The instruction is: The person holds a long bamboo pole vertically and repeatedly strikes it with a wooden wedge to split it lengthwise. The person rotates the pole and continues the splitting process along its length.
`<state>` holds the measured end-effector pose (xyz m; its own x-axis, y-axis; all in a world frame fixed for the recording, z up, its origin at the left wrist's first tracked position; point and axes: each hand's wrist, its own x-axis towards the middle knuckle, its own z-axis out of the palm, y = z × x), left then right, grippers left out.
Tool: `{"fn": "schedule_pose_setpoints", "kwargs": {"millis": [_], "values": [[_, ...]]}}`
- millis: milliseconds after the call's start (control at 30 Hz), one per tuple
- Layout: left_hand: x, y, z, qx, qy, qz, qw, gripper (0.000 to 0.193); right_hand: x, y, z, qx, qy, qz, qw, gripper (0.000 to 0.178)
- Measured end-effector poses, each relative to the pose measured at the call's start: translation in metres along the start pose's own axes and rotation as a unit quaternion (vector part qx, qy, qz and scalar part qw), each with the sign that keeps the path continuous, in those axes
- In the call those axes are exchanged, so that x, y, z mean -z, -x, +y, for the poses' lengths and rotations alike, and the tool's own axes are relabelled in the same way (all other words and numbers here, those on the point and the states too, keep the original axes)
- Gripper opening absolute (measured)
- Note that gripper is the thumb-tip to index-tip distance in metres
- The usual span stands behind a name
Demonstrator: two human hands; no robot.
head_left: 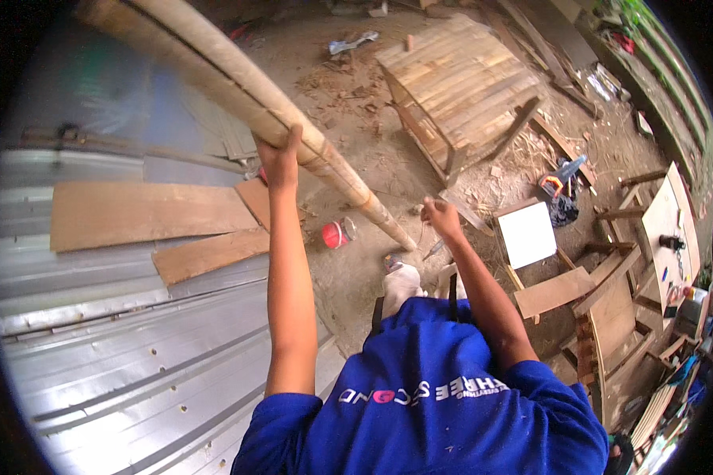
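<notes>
A long, pale bamboo-like pole (333, 162) with a dark lengthwise line leans from the upper left down to the ground by my feet. My left hand (280, 158) is closed around it about midway along, with the arm stretched forward. To the right of the pole's lower end, my right hand (442, 218) is apart from it, fingers curled. Whatever those fingers hold, if anything, is too small to make out. Beside that hand lies a grey blade-like strip (469, 212). A small pointed tool (433, 250) shows just below it.
A slatted wooden table (459, 79) stands ahead among shavings. Left are corrugated metal sheets (150, 372) with brown boards (146, 214) on them. A red can (336, 234) stands near the pole. Rightward are an orange-handled saw (561, 178), a white-topped stool (528, 236) and wooden frames (614, 317).
</notes>
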<state>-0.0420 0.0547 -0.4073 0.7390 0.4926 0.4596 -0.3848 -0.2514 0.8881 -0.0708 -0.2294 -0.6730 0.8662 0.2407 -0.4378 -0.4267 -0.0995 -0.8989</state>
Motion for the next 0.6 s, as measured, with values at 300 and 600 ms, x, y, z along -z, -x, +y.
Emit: {"fn": "schedule_pose_setpoints", "kwargs": {"millis": [300,600], "values": [[-0.079,0.016,-0.081,0.039,-0.074,-0.016,0.996,0.061,0.110,0.010,0.211,-0.170,0.114,0.095,0.974,0.032],[-0.229,-0.038,-0.151,-0.069,-0.066,-0.074,0.993,0.065,0.131,-0.085,0.445,-0.309,0.055,0.188,0.931,0.035]]}}
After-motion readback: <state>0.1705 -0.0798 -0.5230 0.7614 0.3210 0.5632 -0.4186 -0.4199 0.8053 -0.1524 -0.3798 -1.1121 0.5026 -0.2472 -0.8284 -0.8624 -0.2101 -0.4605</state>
